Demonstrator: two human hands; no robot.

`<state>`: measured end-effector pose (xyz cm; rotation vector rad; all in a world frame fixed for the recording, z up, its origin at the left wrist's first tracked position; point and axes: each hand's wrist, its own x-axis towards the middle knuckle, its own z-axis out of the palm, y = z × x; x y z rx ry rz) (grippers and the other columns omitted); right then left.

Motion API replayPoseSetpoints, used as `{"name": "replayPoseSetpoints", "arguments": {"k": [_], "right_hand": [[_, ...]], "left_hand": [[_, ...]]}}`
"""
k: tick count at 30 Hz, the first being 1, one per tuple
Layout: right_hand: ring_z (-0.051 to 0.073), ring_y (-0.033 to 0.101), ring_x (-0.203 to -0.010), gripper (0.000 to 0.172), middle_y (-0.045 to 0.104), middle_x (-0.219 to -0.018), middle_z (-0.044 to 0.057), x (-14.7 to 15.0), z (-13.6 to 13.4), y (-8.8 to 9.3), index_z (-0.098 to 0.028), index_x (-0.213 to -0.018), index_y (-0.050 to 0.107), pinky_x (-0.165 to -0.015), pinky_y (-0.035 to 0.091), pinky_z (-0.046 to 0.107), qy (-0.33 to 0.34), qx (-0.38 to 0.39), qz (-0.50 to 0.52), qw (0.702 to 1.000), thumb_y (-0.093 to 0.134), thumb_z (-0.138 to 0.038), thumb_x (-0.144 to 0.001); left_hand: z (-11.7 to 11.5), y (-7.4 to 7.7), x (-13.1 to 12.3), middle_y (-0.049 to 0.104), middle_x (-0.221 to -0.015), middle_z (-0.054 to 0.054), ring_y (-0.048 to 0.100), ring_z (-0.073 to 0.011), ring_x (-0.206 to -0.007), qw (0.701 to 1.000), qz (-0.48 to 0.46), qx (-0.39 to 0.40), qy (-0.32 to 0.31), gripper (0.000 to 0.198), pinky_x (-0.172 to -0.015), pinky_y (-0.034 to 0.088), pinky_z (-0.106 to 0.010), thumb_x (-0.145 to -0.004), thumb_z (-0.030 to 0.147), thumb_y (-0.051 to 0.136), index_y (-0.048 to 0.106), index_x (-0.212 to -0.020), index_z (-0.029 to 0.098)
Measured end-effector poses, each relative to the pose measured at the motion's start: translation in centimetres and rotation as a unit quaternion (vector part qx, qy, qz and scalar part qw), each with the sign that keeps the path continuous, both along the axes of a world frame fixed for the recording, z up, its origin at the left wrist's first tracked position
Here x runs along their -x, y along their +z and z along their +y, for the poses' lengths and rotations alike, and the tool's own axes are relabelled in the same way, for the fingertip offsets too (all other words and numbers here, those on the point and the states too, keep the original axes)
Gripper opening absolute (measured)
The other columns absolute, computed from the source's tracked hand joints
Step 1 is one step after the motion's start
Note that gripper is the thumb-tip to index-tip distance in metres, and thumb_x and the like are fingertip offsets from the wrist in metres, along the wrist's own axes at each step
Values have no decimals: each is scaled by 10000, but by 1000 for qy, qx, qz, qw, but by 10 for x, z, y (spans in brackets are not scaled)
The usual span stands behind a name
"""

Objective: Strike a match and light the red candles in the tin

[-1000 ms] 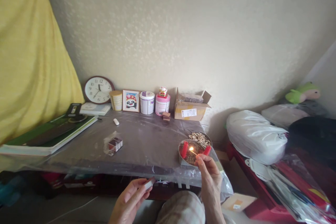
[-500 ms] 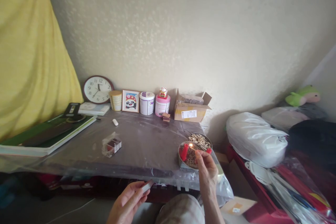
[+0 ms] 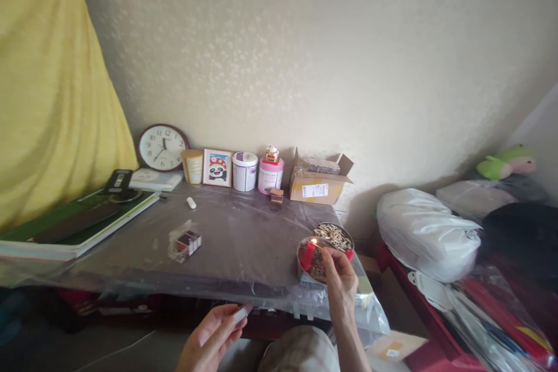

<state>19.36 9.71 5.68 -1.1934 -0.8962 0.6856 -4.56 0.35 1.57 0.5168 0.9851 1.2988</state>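
Note:
My right hand (image 3: 342,279) pinches a burning match (image 3: 318,244) over a round tin (image 3: 300,270) filled with brownish grains. The small flame is at the top of a red candle (image 3: 308,256) standing in the tin; whether the wick has caught cannot be made out. Another red piece (image 3: 349,254) shows partly behind my fingers. Below the table's front edge, my left hand (image 3: 213,334) is closed on a small matchbox (image 3: 242,314). Just behind the grain-filled tin sits a second round tin (image 3: 352,238) full of matchsticks (image 3: 333,235).
A plastic-wrapped pack of matchboxes (image 3: 188,243) lies on the plastic-covered table (image 3: 244,244). Along the wall stand a clock (image 3: 163,147), a panda picture (image 3: 218,167), tubs (image 3: 244,173) and an open carton (image 3: 316,183). White bags (image 3: 427,232) are piled to the right.
My right hand has shifted slightly left, bringing the match flame from beside the red candle to its top. My left hand stays nearly still with the matchbox.

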Motion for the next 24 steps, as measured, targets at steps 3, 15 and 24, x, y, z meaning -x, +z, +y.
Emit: {"name": "replayPoseSetpoints", "arguments": {"k": [3,15,24], "right_hand": [[145,602,-616,365,670,-707,2,0,1,-1,-181,-811,676,-561,498,240,4,1,3,1000,724,-525,-695],[159,621,-627,361,675,-705,9,-1,1,1,-179,-817,674,-551,501,240,-2,7,-2,1000,725,-516,-696],[151,606,-629,382,668,-724,9,-1,0,-1,-178,-819,666,-578,511,255,-3,10,6,1000,729,-532,-690]], "left_hand": [[1,-1,1,783,-860,-56,683,-218,-898,1000,1,4,-6,366,-848,510,-300,-581,469,825,767,-825,202],[2,-4,0,792,-912,-78,689,-233,-916,1000,5,6,2,381,-860,512,-318,-586,481,817,763,-835,199],[0,-1,-1,789,-876,-78,688,-235,-898,1000,13,6,11,383,-852,519,-324,-575,489,820,771,-819,198]]}}
